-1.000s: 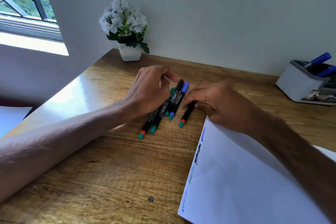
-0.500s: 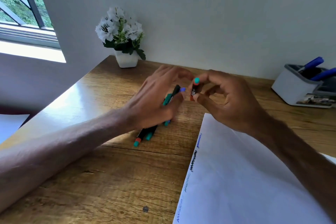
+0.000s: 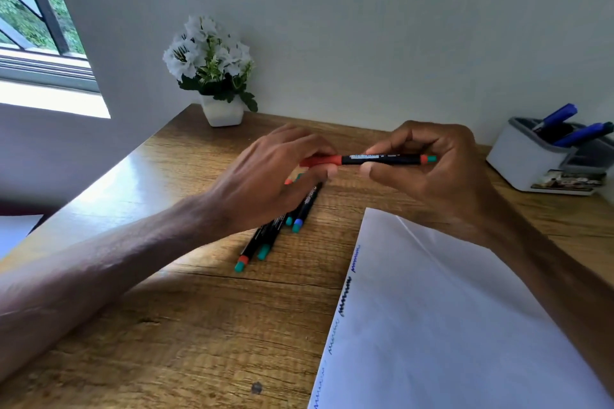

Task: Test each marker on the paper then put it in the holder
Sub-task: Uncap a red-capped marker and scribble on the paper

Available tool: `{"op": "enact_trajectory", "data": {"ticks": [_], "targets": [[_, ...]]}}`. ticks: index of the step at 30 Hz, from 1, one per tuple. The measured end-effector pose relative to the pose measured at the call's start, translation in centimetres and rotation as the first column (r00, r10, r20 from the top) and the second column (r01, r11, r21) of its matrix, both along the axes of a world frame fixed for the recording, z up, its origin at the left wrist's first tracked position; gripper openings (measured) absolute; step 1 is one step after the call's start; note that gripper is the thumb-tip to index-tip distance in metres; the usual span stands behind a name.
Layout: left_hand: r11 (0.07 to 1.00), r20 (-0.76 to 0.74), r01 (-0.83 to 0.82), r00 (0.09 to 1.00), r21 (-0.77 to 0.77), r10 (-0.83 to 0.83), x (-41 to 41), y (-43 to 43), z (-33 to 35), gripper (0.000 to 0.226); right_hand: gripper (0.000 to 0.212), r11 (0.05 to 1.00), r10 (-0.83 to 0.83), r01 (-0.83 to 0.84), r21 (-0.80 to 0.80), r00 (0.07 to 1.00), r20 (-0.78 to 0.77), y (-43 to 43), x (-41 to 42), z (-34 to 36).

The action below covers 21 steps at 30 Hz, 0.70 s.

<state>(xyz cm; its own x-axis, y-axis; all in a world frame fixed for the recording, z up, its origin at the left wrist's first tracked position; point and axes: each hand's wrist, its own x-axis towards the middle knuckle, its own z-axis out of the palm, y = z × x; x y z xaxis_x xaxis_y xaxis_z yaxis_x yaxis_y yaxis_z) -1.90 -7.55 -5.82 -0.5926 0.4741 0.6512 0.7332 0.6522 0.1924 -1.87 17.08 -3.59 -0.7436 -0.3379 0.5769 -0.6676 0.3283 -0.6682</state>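
Observation:
A black marker with a red cap (image 3: 382, 159) is held level above the desk, between both hands. My right hand (image 3: 432, 173) grips its black barrel near the teal end. The fingers of my left hand (image 3: 275, 176) pinch its red cap. Under my left hand several black markers (image 3: 275, 232) lie bunched on the wooden desk, teal and blue ends toward me. A white sheet of paper (image 3: 448, 325) with several scribble marks along its left edge lies at the lower right. The white holder (image 3: 525, 163) stands at the far right with blue markers in it.
A white pot of white flowers (image 3: 216, 76) stands at the back of the desk against the wall. A window is at the upper left. The desk's left edge runs diagonally past my left forearm.
My right hand has lifted one marker off the pile and turned it level. My left hand has come up from the pile and taken hold of the red cap.

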Motion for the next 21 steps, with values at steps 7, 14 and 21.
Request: {"op": "enact_trajectory", "data": {"ticks": [7, 14, 21], "targets": [[1.000, 0.007, 0.015, 1.000, 0.016, -0.015, 0.8, 0.3, -0.3, 0.038, 0.022, 0.900, 0.011, 0.078, 0.429, 0.980, -0.200, 0.1, -0.4, -0.5], [0.995, 0.032, -0.019, 0.999, -0.099, 0.022, 1.2, 0.7, 0.3, 0.053, 0.021, 0.855, 0.070, 0.083, 0.513, 0.960, -0.271, -0.9, -0.5, -0.8], [0.990, 0.005, 0.009, 1.000, -0.144, -0.008, 1.6, 0.8, 0.6, 0.065, 0.027, 0.758, 0.011, 0.264, 0.596, 0.909, -0.417, -1.5, 0.0, -0.3]]}}
